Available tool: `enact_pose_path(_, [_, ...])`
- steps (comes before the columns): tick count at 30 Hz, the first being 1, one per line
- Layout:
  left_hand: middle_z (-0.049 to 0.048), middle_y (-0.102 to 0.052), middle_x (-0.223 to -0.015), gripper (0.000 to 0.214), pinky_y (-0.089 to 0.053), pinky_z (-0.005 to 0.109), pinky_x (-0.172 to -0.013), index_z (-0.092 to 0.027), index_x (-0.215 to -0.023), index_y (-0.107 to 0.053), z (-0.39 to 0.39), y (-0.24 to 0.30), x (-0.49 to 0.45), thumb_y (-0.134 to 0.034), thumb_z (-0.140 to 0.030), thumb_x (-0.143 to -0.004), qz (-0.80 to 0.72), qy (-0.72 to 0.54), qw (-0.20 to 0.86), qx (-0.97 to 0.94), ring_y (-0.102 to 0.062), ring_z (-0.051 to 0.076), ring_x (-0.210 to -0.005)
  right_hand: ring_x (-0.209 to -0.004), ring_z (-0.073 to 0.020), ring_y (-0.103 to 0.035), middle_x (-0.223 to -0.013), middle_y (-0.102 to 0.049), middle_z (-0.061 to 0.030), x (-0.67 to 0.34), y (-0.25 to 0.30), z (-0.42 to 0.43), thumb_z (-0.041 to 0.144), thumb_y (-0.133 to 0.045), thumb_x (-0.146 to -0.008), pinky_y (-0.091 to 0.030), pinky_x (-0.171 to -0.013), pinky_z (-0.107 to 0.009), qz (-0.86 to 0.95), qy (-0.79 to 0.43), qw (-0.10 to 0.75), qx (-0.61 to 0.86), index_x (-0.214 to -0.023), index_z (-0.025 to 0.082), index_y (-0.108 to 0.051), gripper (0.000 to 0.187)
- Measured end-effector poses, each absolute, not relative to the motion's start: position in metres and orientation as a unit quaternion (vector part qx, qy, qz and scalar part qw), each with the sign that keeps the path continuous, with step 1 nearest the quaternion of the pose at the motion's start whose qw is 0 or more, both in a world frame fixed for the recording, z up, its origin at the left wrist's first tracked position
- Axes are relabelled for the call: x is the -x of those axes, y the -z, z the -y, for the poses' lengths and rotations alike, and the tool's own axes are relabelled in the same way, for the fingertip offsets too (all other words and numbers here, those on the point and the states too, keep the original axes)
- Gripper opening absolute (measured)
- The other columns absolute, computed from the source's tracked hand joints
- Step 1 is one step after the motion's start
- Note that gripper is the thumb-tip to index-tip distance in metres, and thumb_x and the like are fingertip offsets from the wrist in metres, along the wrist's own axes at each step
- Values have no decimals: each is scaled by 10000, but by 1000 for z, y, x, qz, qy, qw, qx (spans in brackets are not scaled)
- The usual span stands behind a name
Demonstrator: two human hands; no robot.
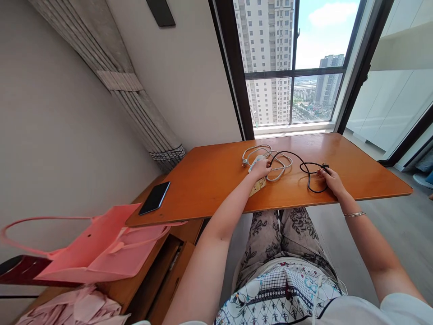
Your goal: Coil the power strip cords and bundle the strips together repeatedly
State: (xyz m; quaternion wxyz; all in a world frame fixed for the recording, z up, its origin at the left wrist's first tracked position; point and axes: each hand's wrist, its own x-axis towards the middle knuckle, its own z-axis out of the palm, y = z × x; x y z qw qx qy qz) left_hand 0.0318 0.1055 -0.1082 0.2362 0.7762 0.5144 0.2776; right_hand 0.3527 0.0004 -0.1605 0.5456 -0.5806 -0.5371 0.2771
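I sit at an orange wooden table. My left hand rests closed on a white power strip, whose white cord lies coiled beside it with its plug at the left. A black cable loops across the table from the white coil toward my right hand, which pinches the cable's small black end. A yellowish tag lies under my left wrist.
A black phone lies at the table's left edge. A pink tote bag sits on a lower wooden cabinet to the left, with pink cloth below it. A large window stands beyond the table; a grey curtain hangs at the left.
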Motion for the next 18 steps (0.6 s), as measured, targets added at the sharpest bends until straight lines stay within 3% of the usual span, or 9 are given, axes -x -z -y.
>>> enact_pose_path(3, [27, -682, -760, 99, -555, 349, -760, -190, -814, -686, -107, 101, -29, -650, -274, -776, -502, -300, 271, -765, -692, 212, -740, -827, -211, -641, -874, -697, -66, -352, 157, 2, 688, -581, -739, -515, -786, -335, 527, -280, 557, 578, -872, 201, -644, 509])
enact_pose_path(8, [6, -632, -689, 279, -510, 259, -606, -192, -802, -635, -98, 78, -22, -446, -346, -938, -477, -360, 328, -732, -640, 136, -596, -664, -160, -578, -689, -610, -10, -354, 157, 4, 660, -636, -693, -452, -590, -269, 458, -303, 617, 564, -868, 203, -644, 490])
enact_pose_path(13, [-16, -506, -584, 282, -399, 203, -469, -192, -692, -575, -88, 44, -10, -555, -373, -908, -426, -489, 390, -654, -455, 88, -479, -519, -97, -441, -580, -484, 47, -359, 159, 1, 564, -745, -626, -313, -452, -220, 371, -340, 694, 515, -847, 190, -636, 448])
enact_pose_path(18, [-36, -434, -615, 279, -365, 185, -458, -187, -676, -532, -73, 8, 10, -597, -342, -900, -387, -583, 429, -571, -336, 51, -437, -522, -104, -449, -572, -439, 61, -370, 164, -7, 545, -790, -587, -392, -493, -245, 349, -365, 727, 465, -820, 209, -576, 461])
